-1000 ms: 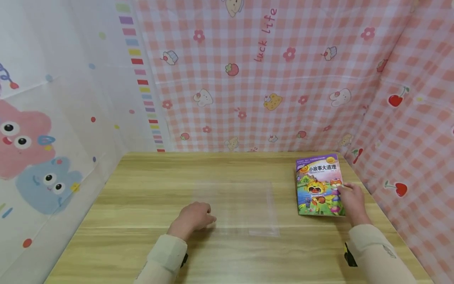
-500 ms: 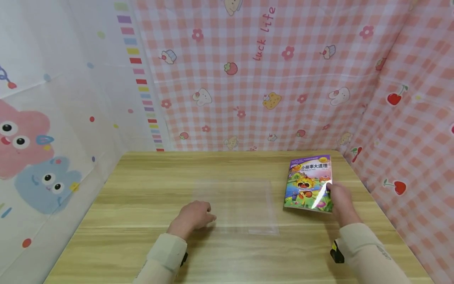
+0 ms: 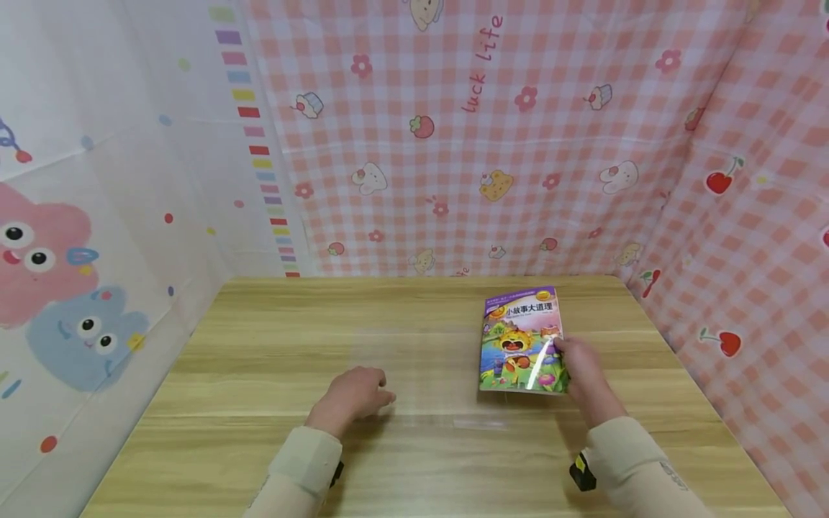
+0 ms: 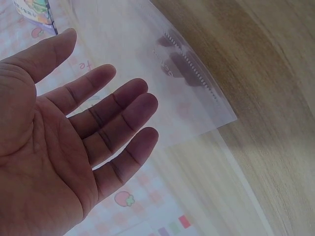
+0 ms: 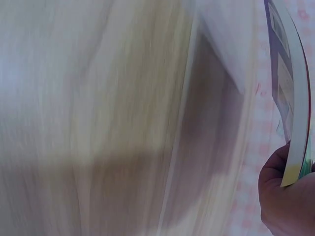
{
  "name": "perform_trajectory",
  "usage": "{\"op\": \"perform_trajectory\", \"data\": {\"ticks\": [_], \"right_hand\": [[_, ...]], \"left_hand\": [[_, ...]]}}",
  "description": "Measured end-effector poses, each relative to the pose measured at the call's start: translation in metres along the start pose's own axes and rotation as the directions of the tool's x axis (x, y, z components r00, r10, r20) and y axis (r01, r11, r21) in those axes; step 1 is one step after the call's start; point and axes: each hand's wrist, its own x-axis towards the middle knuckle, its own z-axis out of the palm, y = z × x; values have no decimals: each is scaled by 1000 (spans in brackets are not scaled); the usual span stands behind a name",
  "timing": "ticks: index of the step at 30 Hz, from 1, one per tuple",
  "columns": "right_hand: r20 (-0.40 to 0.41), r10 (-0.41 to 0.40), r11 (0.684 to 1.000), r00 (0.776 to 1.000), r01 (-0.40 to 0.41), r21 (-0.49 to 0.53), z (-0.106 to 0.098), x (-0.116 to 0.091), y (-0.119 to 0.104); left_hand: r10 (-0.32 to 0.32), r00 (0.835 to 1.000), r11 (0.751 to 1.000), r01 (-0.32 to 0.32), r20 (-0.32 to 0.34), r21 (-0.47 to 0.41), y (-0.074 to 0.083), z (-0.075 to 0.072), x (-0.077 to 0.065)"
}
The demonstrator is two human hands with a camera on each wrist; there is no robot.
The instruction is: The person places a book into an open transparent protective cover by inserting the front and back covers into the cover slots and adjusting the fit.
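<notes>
A wood-grain table [image 3: 453, 475] — a clear plastic sleeve [image 3: 430, 378] lies on it.

The book [image 3: 514, 338] has a smooth, glossy paper cover streaked with glare, and matt page edges [image 5: 299, 73]. The clear sheet [image 4: 197, 105] looks like thin, smooth plastic. The tabletop [image 3: 440, 475] shows wood grain with a faint sheen. Curtains [image 3: 453, 158] and sleeves [image 3: 304, 457] are matt cloth.

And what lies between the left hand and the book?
In the head view, a clear plastic sheet lies on the wooden tabletop between the left hand and the book.
</notes>
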Motion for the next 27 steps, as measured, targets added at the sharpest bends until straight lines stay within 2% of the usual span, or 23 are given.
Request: {"op": "perform_trajectory", "data": {"ticks": [10,16,27], "right_hand": [[56,-29,1000,998,29,-8,38,-11,13],[94,-17,1000,995,18,-7,59,-18,22],[82,-4,1000,997,6,-27,80,-23,32]], "left_hand": [[2,1000,1000,-2,-4,12,-1,1,0],[10,1000,1000,-9,-14,21,-3,2,1],[-8,1000,1000,8,-12,29,-3,5,5]]}}
